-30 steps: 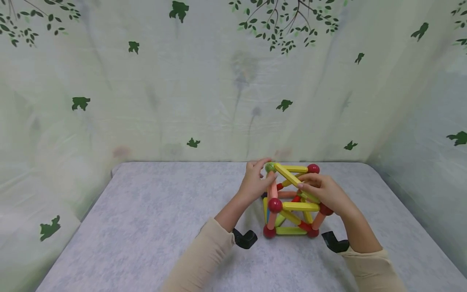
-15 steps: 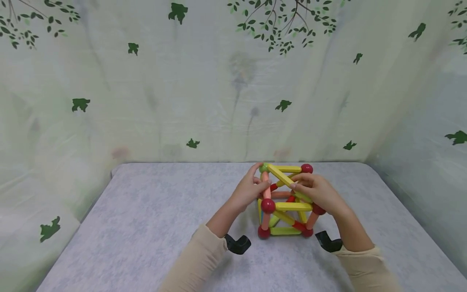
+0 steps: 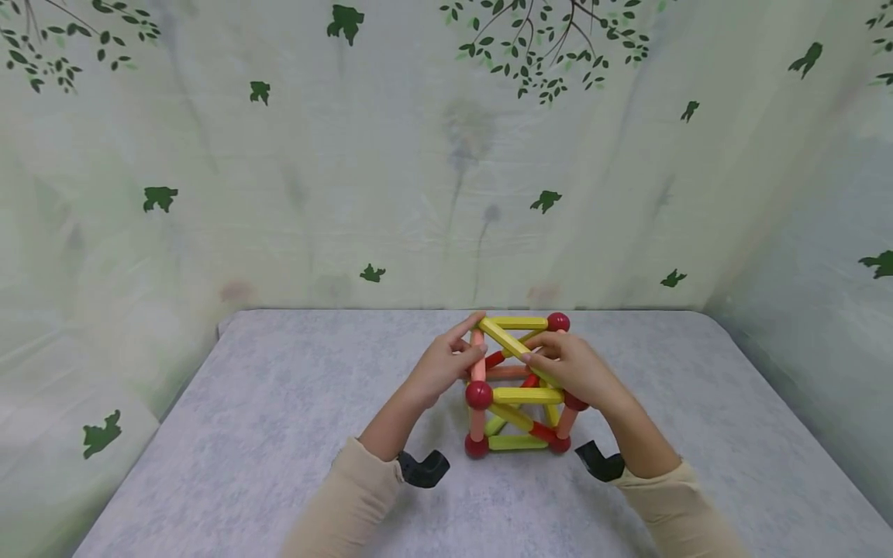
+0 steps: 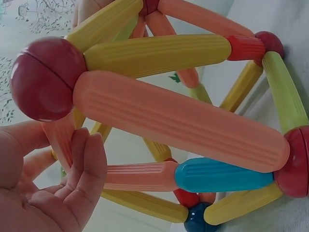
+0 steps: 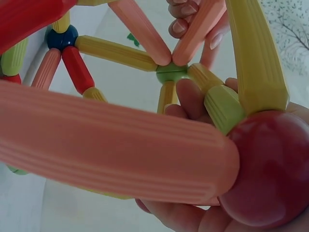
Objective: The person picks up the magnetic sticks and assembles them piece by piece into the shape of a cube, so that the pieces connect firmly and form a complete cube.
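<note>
A box-shaped frame of magnetic rods and balls (image 3: 528, 396) stands on the table, with red balls at its near corners. At its upper left, my left hand (image 3: 443, 368) pinches a pink magnetic rod (image 3: 477, 358), its index fingertip up by the top corner. In the left wrist view those fingers curl about the pink rod (image 4: 60, 140). My right hand (image 3: 575, 368) pinches the diagonal top rod, whose yellow half (image 3: 504, 338) shows and whose light green half (image 5: 224, 108) lies between the fingers in the right wrist view. A red ball (image 5: 268, 169) sits by the right palm.
The grey table (image 3: 314, 403) extends around the frame to both sides and in front. A pale curtain (image 3: 391, 155) with leaf prints hangs behind its back edge. Black wrist mounts (image 3: 424, 470) jut out below the hands.
Both hands and the magnetic rod frame have shifted left across the table together. The grips look much the same. The head view has moved slightly.
</note>
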Action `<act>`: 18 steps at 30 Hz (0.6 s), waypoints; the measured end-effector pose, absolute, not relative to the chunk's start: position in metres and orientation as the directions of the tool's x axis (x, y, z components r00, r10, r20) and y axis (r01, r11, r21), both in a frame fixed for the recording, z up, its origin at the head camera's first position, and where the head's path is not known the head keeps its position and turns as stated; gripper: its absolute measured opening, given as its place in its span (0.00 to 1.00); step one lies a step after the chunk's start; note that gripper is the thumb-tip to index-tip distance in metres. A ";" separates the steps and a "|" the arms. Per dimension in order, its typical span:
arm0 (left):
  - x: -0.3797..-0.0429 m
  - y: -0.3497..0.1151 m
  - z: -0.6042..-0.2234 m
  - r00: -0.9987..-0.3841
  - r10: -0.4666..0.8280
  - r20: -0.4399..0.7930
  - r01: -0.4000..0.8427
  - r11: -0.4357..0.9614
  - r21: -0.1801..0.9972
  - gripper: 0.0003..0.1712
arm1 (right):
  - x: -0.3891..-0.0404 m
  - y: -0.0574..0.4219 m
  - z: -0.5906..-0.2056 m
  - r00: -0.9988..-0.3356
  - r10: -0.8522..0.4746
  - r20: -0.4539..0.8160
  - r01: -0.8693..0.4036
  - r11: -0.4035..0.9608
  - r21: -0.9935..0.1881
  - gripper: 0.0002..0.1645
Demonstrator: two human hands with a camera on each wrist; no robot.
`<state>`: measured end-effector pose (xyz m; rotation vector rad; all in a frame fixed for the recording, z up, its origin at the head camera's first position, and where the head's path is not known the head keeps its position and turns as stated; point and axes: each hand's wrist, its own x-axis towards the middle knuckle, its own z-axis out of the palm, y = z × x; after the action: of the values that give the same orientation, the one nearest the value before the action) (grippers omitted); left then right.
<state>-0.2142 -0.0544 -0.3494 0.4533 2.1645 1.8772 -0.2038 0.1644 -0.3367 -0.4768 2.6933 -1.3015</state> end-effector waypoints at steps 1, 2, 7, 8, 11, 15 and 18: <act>-0.211 -0.057 -0.345 -0.924 0.381 0.018 0.073 0.131 0.989 0.31 | -0.204 0.162 -0.337 -0.942 -0.335 0.039 -0.239 0.582 -0.777 0.17; -0.209 -0.059 -0.341 -0.926 0.377 0.016 0.074 0.139 0.988 0.31 | -0.204 0.159 -0.337 -0.939 -0.340 0.045 -0.248 0.582 -0.774 0.17; -0.204 -0.068 -0.336 -0.941 0.338 0.023 0.083 0.164 0.983 0.30 | -0.204 0.146 -0.335 -0.944 -0.326 0.040 -0.242 0.605 -0.759 0.16; -0.203 -0.069 -0.336 -0.942 0.334 0.027 0.086 0.163 0.983 0.30 | -0.204 0.143 -0.335 -0.946 -0.321 0.037 -0.236 0.609 -0.757 0.16; -0.202 -0.071 -0.336 -0.943 0.331 0.036 0.092 0.156 0.984 0.29 | -0.204 0.139 -0.334 -0.949 -0.313 0.029 -0.227 0.620 -0.751 0.16; -0.202 -0.074 -0.337 -0.941 0.337 0.043 0.104 0.165 0.981 0.28 | -0.203 0.136 -0.335 -0.953 -0.302 0.020 -0.215 0.630 -0.746 0.16; -0.203 -0.075 -0.338 -0.936 0.348 0.049 0.117 0.177 0.977 0.28 | -0.202 0.134 -0.335 -0.958 -0.287 0.009 -0.200 0.643 -0.739 0.15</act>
<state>-0.2034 -0.0747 -0.3384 0.4536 2.2606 1.8500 -0.2017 0.1343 -0.3348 -0.4086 2.7479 -1.2165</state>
